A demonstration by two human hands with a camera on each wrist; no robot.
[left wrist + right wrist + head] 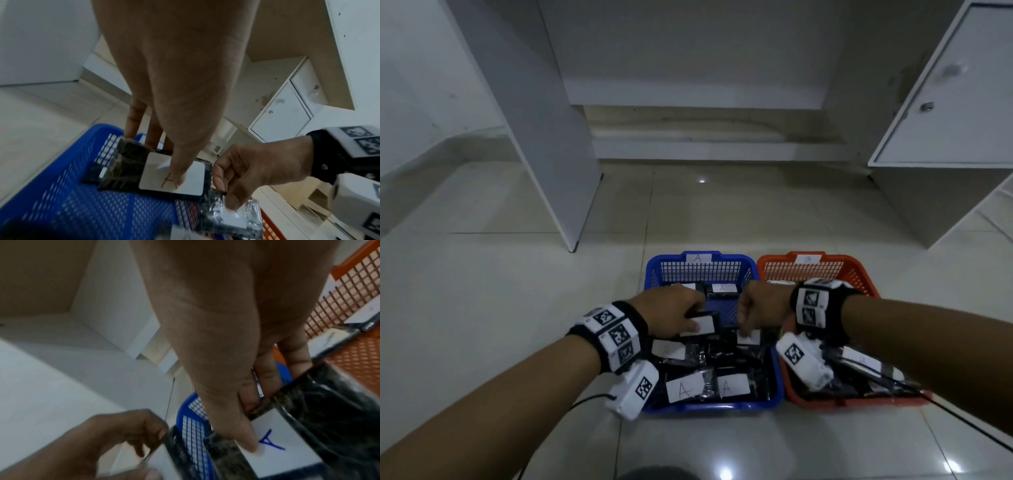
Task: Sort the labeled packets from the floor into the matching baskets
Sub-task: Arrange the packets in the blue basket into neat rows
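Note:
Both hands hover over the blue basket (777, 394), which carries an "A" tag on its far rim. My left hand (681, 317) pinches a dark packet (127, 172) with the thumb on its white label (191, 178), marked with a red A. My right hand (751, 318) grips another dark packet (329, 402) with the thumb on its white label (287, 456), which shows a blue A. The two packets hang close together above the basket's middle. The orange basket (839, 260), tagged "B", stands against the blue one's right side.
Several dark packets with A labels (683, 390) lie in the blue basket, and more packets (859, 359) lie in the orange one. A white panel (544, 137) stands at the left and a white cabinet (945, 102) at the right. Tiled floor (517, 291) surrounds the baskets.

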